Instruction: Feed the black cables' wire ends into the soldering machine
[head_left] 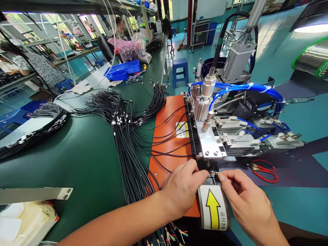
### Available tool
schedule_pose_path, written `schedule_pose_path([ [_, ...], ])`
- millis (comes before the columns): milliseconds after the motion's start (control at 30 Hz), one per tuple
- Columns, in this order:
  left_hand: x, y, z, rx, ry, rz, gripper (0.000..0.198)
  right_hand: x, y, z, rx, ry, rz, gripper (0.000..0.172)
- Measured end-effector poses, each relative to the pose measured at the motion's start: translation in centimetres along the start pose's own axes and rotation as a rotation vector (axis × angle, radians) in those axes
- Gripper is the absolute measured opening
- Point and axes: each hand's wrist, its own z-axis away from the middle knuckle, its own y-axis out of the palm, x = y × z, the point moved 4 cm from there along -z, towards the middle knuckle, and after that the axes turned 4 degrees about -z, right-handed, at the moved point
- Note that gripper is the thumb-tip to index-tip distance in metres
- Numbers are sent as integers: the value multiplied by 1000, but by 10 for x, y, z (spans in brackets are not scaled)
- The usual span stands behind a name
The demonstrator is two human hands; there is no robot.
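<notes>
My left hand (183, 186) is closed at the front of the machine, its thumb and forefinger pinching a black cable whose body is mostly hidden by the hand. Thin coloured wires (213, 173) fan out from the cable's end, just above a black track. From the other side, my right hand (246, 198) pinches the tips of these wires between thumb and forefinger. Directly below the wires is a white plate with a yellow arrow (213, 208). Other black cables (169, 136) lie across the orange plate (167, 112), their far ends entering the machine (212, 126).
Bundled black cables (120, 126) cover part of the green table (89, 177). Red-handled cutters (263, 170) lie right of the machine. Blue trays (123, 70) and plastic bags stand farther back. A metal bar (36, 194) and tissue pack (28, 222) are lower left. Co-workers sit at left.
</notes>
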Motion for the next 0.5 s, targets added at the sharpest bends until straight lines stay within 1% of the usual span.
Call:
schedule_pose_path([
  [167, 1, 2, 2, -3, -1, 9, 24, -1, 2, -5, 8, -172, 53, 30],
  [233, 1, 2, 2, -6, -6, 21, 23, -3, 2, -7, 9, -207, 69, 30],
  [400, 0, 1, 0, 16, -16, 55, 21, -5, -2, -9, 22, -220, 94, 26],
  [500, 0, 1, 0, 15, -15, 43, 22, 1, -4, -11, 32, -330, 94, 27],
])
